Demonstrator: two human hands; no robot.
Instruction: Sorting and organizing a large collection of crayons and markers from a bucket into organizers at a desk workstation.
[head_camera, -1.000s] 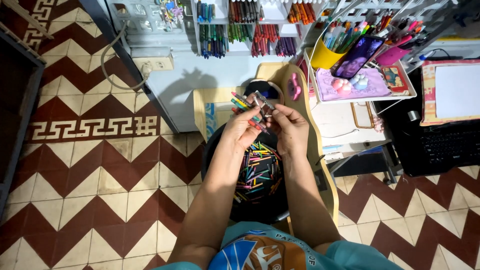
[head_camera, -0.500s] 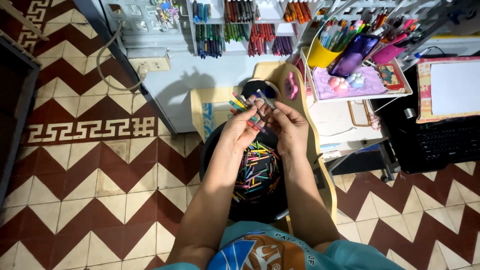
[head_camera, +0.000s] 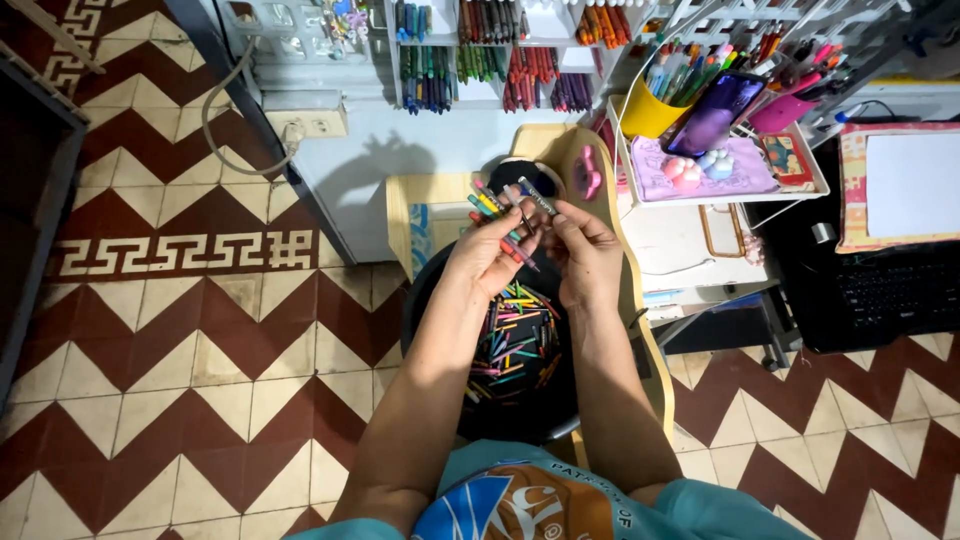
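My left hand (head_camera: 488, 255) grips a fanned bunch of coloured crayons (head_camera: 487, 203) above a black bucket (head_camera: 420, 300). My right hand (head_camera: 585, 250) pinches a single dark crayon (head_camera: 538, 196) by its lower end, right beside the bunch, fingertips of both hands almost touching. Inside the bucket lies a heap of several loose crayons (head_camera: 515, 340) in mixed colours. Both forearms reach forward over my lap and cover the bucket's sides.
White wall shelves (head_camera: 480, 50) hold crayons sorted by colour. A white tray (head_camera: 715, 175) to the right carries a yellow cup of pens, a purple phone and small toys. A dark keyboard (head_camera: 890, 290) sits far right. Chevron floor tiles spread left.
Both hands have stayed over the bucket. The right hand has drawn one dark crayon a little apart from the bunch, and the view has shifted slightly.
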